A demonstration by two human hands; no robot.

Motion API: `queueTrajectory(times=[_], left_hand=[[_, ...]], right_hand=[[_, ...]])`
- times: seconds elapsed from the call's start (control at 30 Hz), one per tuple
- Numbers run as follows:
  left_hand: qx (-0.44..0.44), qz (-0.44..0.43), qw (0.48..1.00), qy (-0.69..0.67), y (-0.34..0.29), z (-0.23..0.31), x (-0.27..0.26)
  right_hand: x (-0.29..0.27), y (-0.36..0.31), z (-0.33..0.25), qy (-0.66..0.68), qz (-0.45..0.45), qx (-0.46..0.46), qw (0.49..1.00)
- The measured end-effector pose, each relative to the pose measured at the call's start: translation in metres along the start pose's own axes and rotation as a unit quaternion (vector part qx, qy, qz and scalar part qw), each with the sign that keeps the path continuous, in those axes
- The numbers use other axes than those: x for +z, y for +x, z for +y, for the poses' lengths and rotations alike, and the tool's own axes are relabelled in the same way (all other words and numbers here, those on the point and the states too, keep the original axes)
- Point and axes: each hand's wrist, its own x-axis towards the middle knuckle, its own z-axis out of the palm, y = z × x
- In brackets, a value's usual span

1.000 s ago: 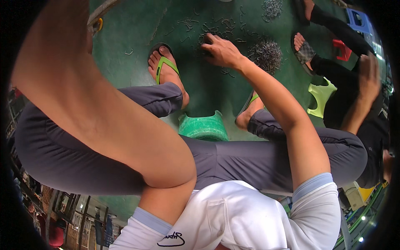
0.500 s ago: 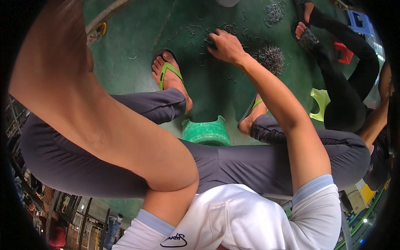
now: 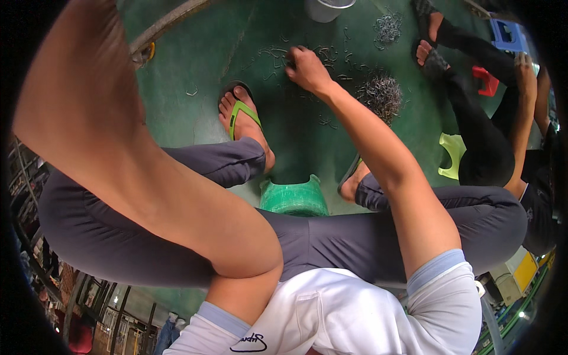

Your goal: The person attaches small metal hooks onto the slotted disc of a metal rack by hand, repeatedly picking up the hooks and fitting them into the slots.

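Note:
My right hand is low over the green floor, fingers curled inward and pressed together among scattered small metal hooks. What the fingertips hold, if anything, is hidden. Close by on its right lies a dense pile of metal hooks. My left forearm rises large and near along the left side, and its hand lies beyond the upper edge of the picture.
A grey bucket and a smaller hook pile lie farther off. Before my lap is a green plastic stool. At right sits a co-worker in black trousers, near yellow-green, red and blue stools.
My right hand has moved slightly left, and its fingers have curled in. The view has shifted, showing more of the bucket. The co-worker's forearm has come up over their leg.

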Motion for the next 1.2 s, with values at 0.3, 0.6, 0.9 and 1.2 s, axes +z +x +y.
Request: queueTrajectory(times=[0.3, 0.6, 0.9, 1.2], left_hand=[[-0.102, 0.041, 0.989, -0.094, -0.010, 0.017, 0.024], [-0.106, 0.015, 0.987, -0.121, -0.022, 0.017, 0.014], [-0.058, 0.009, 0.998, -0.037, -0.017, 0.020, 0.029], [0.003, 0.023, 0.997, -0.069, -0.015, 0.006, 0.029]], right_hand=[[-0.019, -0.008, 0.018, -0.061, 0.145, 0.015, 0.987], [-0.177, 0.059, -0.100, 0.107, 0.323, -0.034, 0.940], [-0.231, 0.057, -0.035, 0.217, 0.058, 0.014, 0.974], [-0.096, -0.016, 0.090, -0.152, -0.038, 0.113, 0.981]])
